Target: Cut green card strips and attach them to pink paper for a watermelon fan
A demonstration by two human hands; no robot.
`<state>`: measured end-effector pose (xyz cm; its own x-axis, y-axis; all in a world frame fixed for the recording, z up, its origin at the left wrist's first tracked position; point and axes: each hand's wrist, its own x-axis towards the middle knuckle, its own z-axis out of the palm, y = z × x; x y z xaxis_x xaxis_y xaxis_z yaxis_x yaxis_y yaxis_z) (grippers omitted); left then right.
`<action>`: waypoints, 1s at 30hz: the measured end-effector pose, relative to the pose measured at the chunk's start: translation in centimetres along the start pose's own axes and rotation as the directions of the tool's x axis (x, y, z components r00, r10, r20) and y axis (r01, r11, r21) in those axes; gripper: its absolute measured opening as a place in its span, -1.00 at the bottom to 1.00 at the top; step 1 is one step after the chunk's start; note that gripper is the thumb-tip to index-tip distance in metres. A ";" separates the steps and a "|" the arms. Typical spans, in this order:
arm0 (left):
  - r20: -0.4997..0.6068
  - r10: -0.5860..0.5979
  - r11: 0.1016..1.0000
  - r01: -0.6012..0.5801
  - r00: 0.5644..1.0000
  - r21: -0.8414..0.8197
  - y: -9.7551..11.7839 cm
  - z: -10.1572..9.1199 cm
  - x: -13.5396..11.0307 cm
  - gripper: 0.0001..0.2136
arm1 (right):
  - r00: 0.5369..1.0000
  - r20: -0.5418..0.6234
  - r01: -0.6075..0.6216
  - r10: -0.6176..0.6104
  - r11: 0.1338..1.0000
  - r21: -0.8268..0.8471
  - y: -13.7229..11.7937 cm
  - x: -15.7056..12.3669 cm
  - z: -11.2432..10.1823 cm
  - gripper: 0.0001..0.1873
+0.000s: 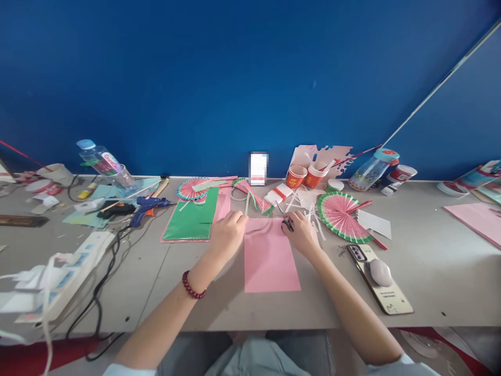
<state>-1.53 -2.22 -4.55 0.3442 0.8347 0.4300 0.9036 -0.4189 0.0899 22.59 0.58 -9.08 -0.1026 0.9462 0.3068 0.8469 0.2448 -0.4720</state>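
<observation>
The flat pink paper sheet (270, 261) lies at centre, seemingly uncut. The left hand (229, 233) curls at its far-left corner, grip unclear. The right hand (300, 233) grips black-handled scissors (287, 223). A watermelon-patterned paper fan (340, 215) lies finished to the right.

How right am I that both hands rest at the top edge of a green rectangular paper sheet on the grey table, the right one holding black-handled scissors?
Wrong colour: pink, not green. The head view shows the left hand and right hand at the top edge of the pink rectangular paper sheet on the grey table, the right one holding black-handled scissors.
</observation>
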 end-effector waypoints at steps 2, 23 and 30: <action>0.001 0.011 0.985 -0.010 1.000 -0.171 0.7 -0.9 -0.2 -0.77 | 0.982 -0.030 0.189 -0.187 0.980 0.058 -1.0 -0.3 0.0 -0.57; 0.372 -0.359 0.081 0.426 0.856 -0.901 -2.2 4.6 -1.0 -0.71 | 0.799 0.600 -0.439 -0.037 0.645 0.625 -3.2 -1.2 -0.3 -0.71; 0.319 -0.469 0.029 0.376 0.823 -0.926 -2.3 4.5 -1.0 -0.74 | 0.830 0.552 -0.513 0.077 0.494 0.702 -2.7 -0.7 0.1 -0.68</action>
<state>-2.83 -0.46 -9.25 -0.0591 0.9979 0.0249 -0.0809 -0.0296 0.9963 20.31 -0.71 -8.05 -0.3081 0.9211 -0.2381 0.1046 -0.2160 -0.9708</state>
